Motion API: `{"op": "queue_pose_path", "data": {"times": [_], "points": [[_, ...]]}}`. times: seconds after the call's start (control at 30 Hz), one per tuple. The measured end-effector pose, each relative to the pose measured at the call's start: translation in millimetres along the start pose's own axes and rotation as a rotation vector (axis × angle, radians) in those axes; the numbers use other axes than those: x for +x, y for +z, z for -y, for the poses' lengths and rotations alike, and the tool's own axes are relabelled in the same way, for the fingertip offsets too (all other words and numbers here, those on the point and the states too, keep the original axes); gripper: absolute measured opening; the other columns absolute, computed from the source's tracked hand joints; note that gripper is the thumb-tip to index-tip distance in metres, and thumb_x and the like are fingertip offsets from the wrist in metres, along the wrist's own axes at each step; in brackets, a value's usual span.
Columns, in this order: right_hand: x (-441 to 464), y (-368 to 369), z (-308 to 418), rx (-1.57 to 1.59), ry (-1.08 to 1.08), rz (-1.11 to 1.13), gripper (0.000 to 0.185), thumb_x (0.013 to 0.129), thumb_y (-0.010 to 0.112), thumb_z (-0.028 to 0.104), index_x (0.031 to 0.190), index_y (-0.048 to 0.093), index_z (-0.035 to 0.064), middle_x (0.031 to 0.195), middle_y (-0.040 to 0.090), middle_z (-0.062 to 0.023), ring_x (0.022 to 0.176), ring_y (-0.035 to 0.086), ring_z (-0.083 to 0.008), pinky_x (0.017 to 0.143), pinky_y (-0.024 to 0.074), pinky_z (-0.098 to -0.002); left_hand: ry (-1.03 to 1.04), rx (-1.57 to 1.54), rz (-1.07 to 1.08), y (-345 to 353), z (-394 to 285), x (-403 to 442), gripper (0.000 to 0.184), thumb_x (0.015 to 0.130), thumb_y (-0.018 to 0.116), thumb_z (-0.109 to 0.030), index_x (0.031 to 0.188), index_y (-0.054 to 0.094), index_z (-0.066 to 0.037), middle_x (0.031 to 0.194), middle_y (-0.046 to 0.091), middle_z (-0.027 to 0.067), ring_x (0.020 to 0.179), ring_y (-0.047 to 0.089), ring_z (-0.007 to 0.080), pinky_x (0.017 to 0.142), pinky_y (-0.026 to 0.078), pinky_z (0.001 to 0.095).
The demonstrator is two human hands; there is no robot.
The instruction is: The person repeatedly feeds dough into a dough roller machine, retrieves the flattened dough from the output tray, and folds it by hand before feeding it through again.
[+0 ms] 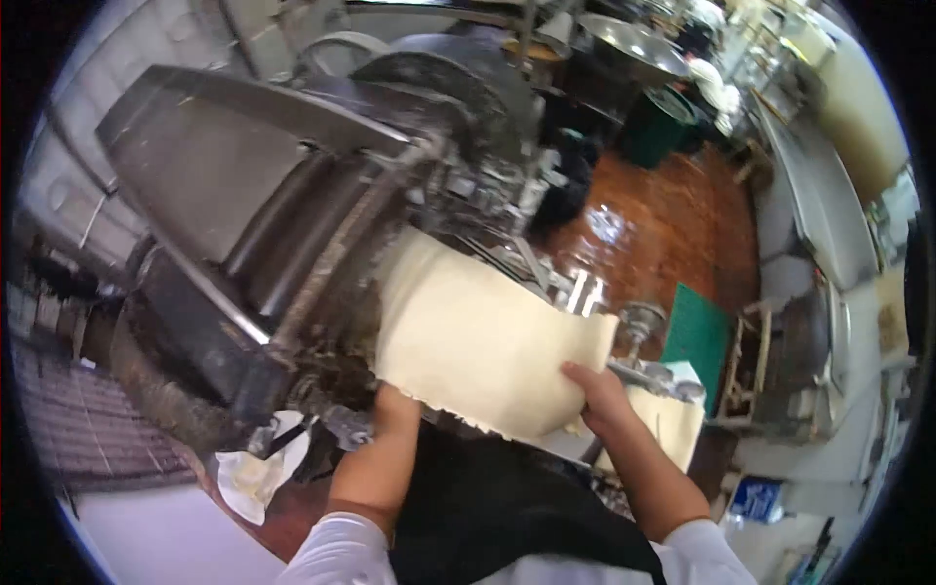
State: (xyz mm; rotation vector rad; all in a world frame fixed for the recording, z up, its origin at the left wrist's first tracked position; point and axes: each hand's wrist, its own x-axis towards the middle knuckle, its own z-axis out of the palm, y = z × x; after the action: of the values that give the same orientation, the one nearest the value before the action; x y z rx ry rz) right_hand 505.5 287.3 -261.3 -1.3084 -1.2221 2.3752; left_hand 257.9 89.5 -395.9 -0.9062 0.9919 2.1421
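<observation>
A wide pale dough sheet (478, 341) stretches from the dark roller machine (312, 224) toward the right, its lower edge ragged. My right hand (593, 390) grips the sheet's right part, with the thumb on top and the other fingers hidden beneath. Below the sheet's left end is my left hand (395, 405); its fingers are hidden under or behind the dough, so its grip cannot be made out. Another pale dough piece (668, 424) lies to the right of my right forearm.
A white paper or cloth (261, 468) lies at lower left. Beyond the machine are a reddish wet floor (653, 214), a dark green bin (661, 122), a large metal bowl (634, 47) and a green mat (697, 336). Metal counters (819, 195) line the right side.
</observation>
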Motion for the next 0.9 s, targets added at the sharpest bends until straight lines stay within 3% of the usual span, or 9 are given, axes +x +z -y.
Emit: {"op": "queue_pose_path", "data": {"times": [0.17, 0.3, 0.47, 0.6, 0.63, 0.73, 0.83, 0.87, 0.9], "points": [[-2.1, -23.6, -8.6, -0.013, 0.102, -0.101, 0.043, 0.084, 0.065, 0.022, 0.116, 0.054, -0.0058, 0.099, 0.064, -0.0136, 0.087, 0.063, -0.0225, 0.075, 0.0501, -0.0339, 0.034, 0.183, 0.047, 0.9, -0.5, -1.2, 0.026, 0.088, 0.051, -0.024, 0.1, 0.06, -0.003, 0.099, 0.062, 0.0145, 0.09, 0.06, 0.0288, 0.079, 0.047, 0.0381], [3.9, -34.9, -30.5, 0.127, 0.16, -0.157, 0.05, 0.089, 0.059, 0.034, 0.121, 0.052, -0.0037, 0.111, 0.061, -0.0133, 0.099, 0.06, -0.0222, 0.084, 0.0471, -0.0339, 0.073, 0.505, 0.155, 6.7, 5.5, -33.1, 0.028, 0.087, 0.05, -0.024, 0.102, 0.06, -0.002, 0.101, 0.062, 0.0165, 0.091, 0.06, 0.0311, 0.081, 0.047, 0.0399], [-3.1, -54.5, -42.2, 0.124, 0.231, -0.152, 0.057, 0.092, 0.049, 0.048, 0.127, 0.049, 0.0017, 0.121, 0.059, -0.0111, 0.109, 0.057, -0.0232, 0.095, 0.0421, -0.0359, 0.102, 1.236, 0.657, 36.0, 67.0, -113.0, 0.03, 0.087, 0.05, -0.024, 0.104, 0.059, -0.001, 0.103, 0.061, 0.0189, 0.092, 0.06, 0.034, 0.083, 0.047, 0.0422], [-7.3, -74.7, -37.9, 0.211, 0.19, -0.109, 0.068, 0.093, 0.03, 0.062, 0.134, 0.044, 0.009, 0.128, 0.054, -0.0124, 0.114, 0.054, -0.0254, 0.099, 0.0394, -0.042, 0.445, 1.716, 1.318, 73.2, 122.6, -177.8, 0.032, 0.086, 0.049, -0.024, 0.106, 0.059, 0.0, 0.104, 0.061, 0.0209, 0.094, 0.06, 0.0363, 0.085, 0.047, 0.0441], [-9.0, -69.1, -34.7, 0.232, -0.003, -0.089, 0.076, 0.091, 0.026, 0.066, 0.136, 0.038, 0.0057, 0.13, 0.051, -0.0158, 0.117, 0.052, -0.0283, 0.101, 0.0376, -0.0431, 0.509, 1.794, 1.422, 82.2, 134.0, -190.1, 0.032, 0.086, 0.049, -0.024, 0.107, 0.058, 0.0, 0.105, 0.061, 0.0214, 0.094, 0.06, 0.0369, 0.086, 0.047, 0.0446], [-28.3, -73.7, -18.3, 0.365, -0.137, -0.03, 0.072, 0.093, 0.032, 0.061, 0.133, 0.042, 0.0016, 0.126, 0.054, -0.0173, 0.115, 0.054, -0.0292, 0.101, 0.0409, -0.041, 0.53, 1.936, 1.468, 107.0, 164.0, -220.3, 0.034, 0.086, 0.049, -0.023, 0.108, 0.058, 0.001, 0.106, 0.061, 0.0229, 0.095, 0.061, 0.0386, 0.087, 0.047, 0.046], [-37.7, -99.2, -13.6, 0.365, -0.252, -0.001, 0.07, 0.093, 0.038, 0.056, 0.132, 0.041, -0.0017, 0.128, 0.052, -0.0201, 0.114, 0.055, -0.0309, 0.098, 0.0439, -0.0423, 0.707, 1.682, 1.374, 109.2, 188.8, -229.4, 0.029, 0.084, 0.049, -0.021, 0.103, 0.058, -0.002, 0.105, 0.06, 0.0213, 0.1, 0.059, 0.0392, 0.09, 0.045, 0.0486], [-49.3, -99.7, -6.5, 0.391, -0.239, -0.009, 0.07, 0.093, 0.039, 0.056, 0.133, 0.041, -0.0018, 0.128, 0.052, -0.0205, 0.114, 0.054, -0.0311, 0.098, 0.0439, -0.0423, 0.652, 1.955, 1.635, 110.4, 191.7, -226.0, 0.032, 0.083, 0.052, -0.024, 0.108, 0.054, -0.003, 0.108, 0.059, 0.0196, 0.105, 0.057, 0.036, 0.092, 0.044, 0.0496], [-60.5, -101.4, 1.0, 0.417, -0.229, -0.021, 0.07, 0.092, 0.04, 0.056, 0.133, 0.041, -0.0018, 0.128, 0.052, -0.0208, 0.114, 0.054, -0.0313, 0.098, 0.044, -0.0423, 0.805, 1.818, 1.742, 104.1, 189.5, -223.8, 0.032, 0.083, 0.054, -0.024, 0.107, 0.054, -0.004, 0.108, 0.059, 0.0189, 0.104, 0.057, 0.0354, 0.092, 0.044, 0.0494]]}}
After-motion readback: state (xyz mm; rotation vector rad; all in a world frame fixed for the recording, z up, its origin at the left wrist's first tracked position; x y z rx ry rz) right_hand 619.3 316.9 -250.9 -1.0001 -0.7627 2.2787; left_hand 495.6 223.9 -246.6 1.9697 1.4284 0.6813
